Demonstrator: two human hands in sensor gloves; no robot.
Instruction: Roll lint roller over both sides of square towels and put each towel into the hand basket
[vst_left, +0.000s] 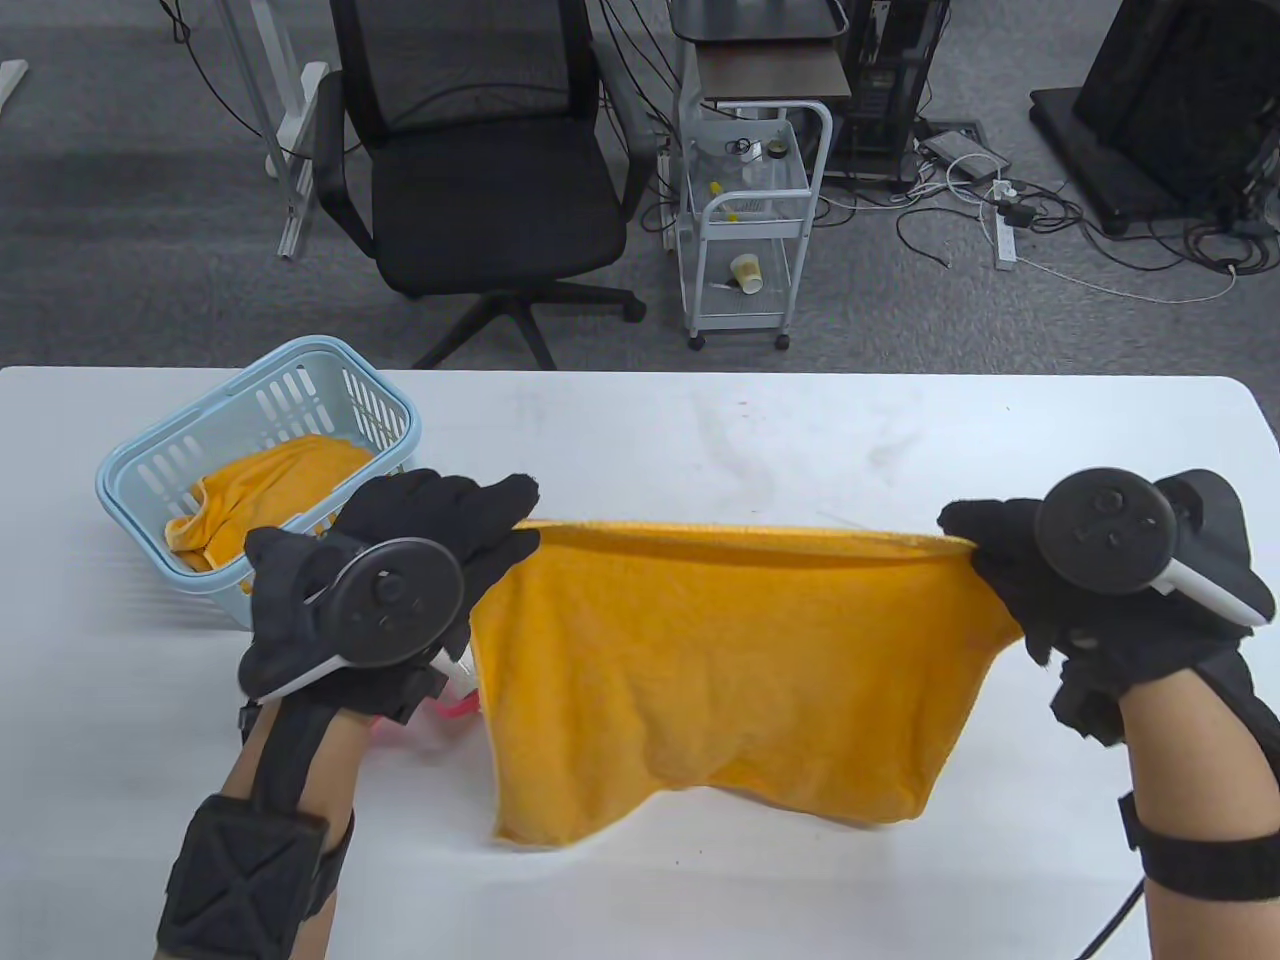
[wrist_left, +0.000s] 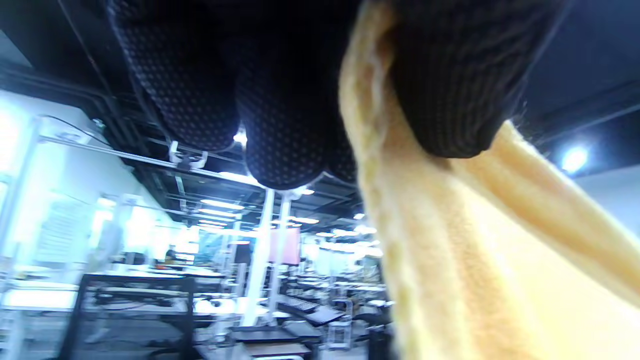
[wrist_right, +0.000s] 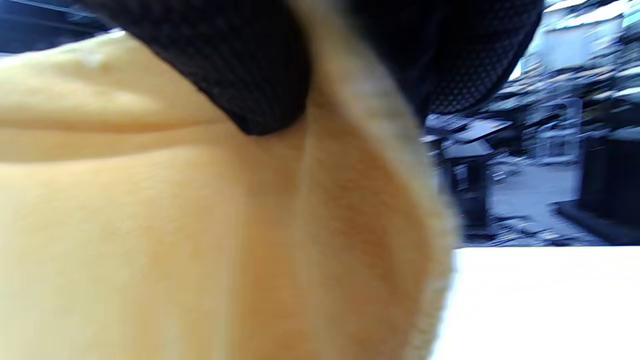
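Note:
A yellow square towel (vst_left: 730, 670) hangs stretched above the table, held up by its two top corners. My left hand (vst_left: 500, 530) pinches the left corner and my right hand (vst_left: 965, 535) pinches the right corner. The left wrist view shows the towel (wrist_left: 450, 250) clamped between thumb and fingers (wrist_left: 280, 125). The right wrist view shows the towel (wrist_right: 200, 225) pinched under a fingertip (wrist_right: 240, 65). A light blue hand basket (vst_left: 170, 455) stands at the left with another yellow towel (vst_left: 270, 485) inside. A pink and white lint roller (vst_left: 455, 695) lies on the table, mostly hidden beneath my left wrist.
The white table (vst_left: 700, 440) extends behind the towel. Beyond its far edge stand a black office chair (vst_left: 480, 170) and a white wire cart (vst_left: 750, 220) on grey carpet.

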